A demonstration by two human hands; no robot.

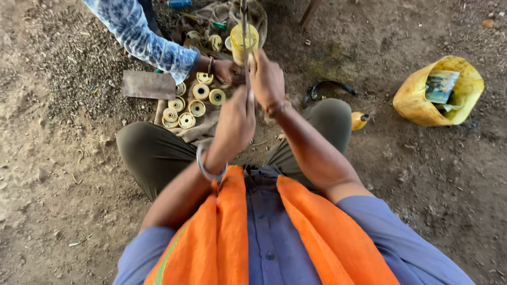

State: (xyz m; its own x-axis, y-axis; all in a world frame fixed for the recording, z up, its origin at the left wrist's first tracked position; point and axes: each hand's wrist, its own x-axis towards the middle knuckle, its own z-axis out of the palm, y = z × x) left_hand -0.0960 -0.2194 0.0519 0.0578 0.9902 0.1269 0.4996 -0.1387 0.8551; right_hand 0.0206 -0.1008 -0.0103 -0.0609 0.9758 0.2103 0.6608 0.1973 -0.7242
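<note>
Head view, looking straight down over a blue shirt and an orange scarf (232,221) at the person's knees and the dirt ground (63,200). Both hands are raised in front of the chest and closed around a thin upright metal rod (244,31) that runs up out of the top of the frame. The left hand (236,122) grips the rod lower down, fist wrapped tight, with a metal bangle (207,168) on its wrist. The right hand (267,80) clasps the same rod just above it, fingers curled round the shaft. Right beside the rod, near its upper stretch, stands a yellow cylindrical container (244,43) (whether it touches the rod cannot be told).

Ahead of the knees a piece of cloth (200,129) lies on the ground, carrying a cluster of small yellow spools (201,91), most of them lying flat with their round ends up. A co-worker's hand (228,71), coming from a blue-and-white patterned sleeve (142,37), reaches in over those spools; its grip is hidden behind the person's own hands. A flat rusty metal plate (148,85) rests just left of the cloth. Well apart to the right sits a crumpled yellow bag (417,103) with a printed packet (441,85) inside, and a small yellow bottle (359,120) lies by the right knee.
</note>
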